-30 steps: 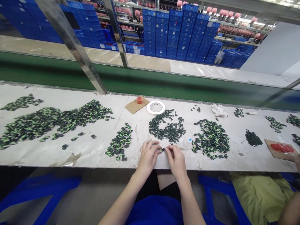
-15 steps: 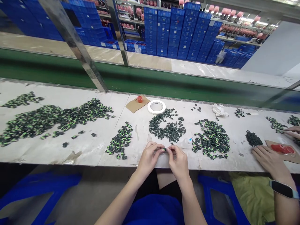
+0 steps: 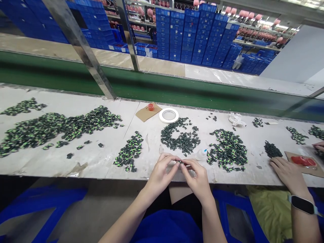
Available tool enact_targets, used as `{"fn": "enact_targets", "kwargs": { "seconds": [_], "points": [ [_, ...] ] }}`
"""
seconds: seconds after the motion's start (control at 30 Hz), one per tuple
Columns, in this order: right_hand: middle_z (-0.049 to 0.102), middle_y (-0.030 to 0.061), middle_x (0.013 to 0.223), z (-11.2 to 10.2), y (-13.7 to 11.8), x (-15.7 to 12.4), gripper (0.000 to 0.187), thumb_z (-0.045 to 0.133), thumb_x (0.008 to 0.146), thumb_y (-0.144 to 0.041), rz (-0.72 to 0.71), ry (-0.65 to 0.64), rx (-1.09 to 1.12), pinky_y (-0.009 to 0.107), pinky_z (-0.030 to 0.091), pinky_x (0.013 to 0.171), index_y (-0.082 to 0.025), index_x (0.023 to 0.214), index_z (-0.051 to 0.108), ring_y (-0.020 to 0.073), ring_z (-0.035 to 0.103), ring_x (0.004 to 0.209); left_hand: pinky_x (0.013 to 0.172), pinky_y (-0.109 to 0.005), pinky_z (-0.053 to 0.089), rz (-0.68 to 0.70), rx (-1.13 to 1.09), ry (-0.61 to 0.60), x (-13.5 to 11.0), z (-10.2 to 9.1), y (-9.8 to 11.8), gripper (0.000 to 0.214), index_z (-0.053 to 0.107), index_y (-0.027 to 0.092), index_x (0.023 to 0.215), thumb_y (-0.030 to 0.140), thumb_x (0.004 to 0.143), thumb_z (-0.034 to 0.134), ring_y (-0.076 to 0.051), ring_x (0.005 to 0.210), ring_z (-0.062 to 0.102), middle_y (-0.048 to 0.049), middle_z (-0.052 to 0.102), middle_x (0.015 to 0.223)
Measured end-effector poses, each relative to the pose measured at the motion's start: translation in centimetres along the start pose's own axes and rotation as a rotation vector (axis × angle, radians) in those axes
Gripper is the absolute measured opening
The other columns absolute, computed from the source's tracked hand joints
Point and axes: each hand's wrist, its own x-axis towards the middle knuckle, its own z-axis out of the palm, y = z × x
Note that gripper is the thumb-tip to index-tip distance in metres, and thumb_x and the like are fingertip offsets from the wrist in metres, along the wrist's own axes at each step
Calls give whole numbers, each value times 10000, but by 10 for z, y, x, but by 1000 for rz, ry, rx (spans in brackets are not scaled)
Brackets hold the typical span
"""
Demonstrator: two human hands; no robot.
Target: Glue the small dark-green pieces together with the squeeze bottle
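Note:
My left hand (image 3: 163,170) and my right hand (image 3: 194,173) meet fingertip to fingertip above the front of the table. Between them they pinch a small dark part (image 3: 179,162), mostly covered by the fingers. Just beyond lies a heap of small dark green pieces (image 3: 183,143) with a gap in its middle. Left of my hands is a pile of dark parts with bright green spots (image 3: 129,151), and a larger similar pile (image 3: 229,152) lies to the right. A small translucent bottle with a blue tip (image 3: 201,154) is near my right hand.
A roll of white tape (image 3: 168,115) and a red cup (image 3: 151,107) on cardboard (image 3: 145,114) lie behind the heap. A large pile of green-spotted parts (image 3: 37,131) spreads at left. At right, a co-worker's hand (image 3: 288,172) rests by a dark pile (image 3: 272,149).
My right hand has shifted slightly right and its fingers now lie more sideways against my left fingertips. The co-worker's far hand has drawn back to the right.

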Motion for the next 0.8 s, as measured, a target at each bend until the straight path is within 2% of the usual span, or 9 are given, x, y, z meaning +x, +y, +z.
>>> {"fn": "enact_targets", "kwargs": {
  "seconds": [0.13,0.3,0.53,0.67,0.8],
  "points": [
    [714,76,903,-3,-1,0,129,557,897,-227,-68,-7,-19,267,594,655,-192,937,674,174,690,802,844,-331,535,46,54,-17,0,-4,9,132,659,207,952,198,876,550,-193,945,612,-55,641,910],
    [713,83,949,0,0,0,140,523,910,-206,-161,10,-66,282,603,700,-200,973,648,182,693,877,829,-332,537,80,90,-7,-2,-5,10,138,647,200,975,202,885,542,-196,941,611,-59,646,920],
    [716,75,882,5,-2,0,105,535,884,-181,-240,87,-138,328,592,754,-208,927,626,189,698,830,800,-341,544,121,181,72,-9,-1,18,144,643,202,974,206,893,524,-206,921,603,-61,655,900],
    [715,68,858,6,0,1,110,532,868,-186,-196,90,-105,325,589,734,-213,909,630,193,696,813,780,-349,543,137,210,140,-10,5,14,152,650,200,969,203,896,517,-216,911,597,-67,664,873],
    [712,62,849,3,6,1,92,550,849,-207,-54,60,-4,310,586,721,-209,862,642,188,689,797,768,-347,540,151,162,106,-6,8,2,172,676,211,957,194,903,513,-209,869,610,-63,683,860]
  ]
}}
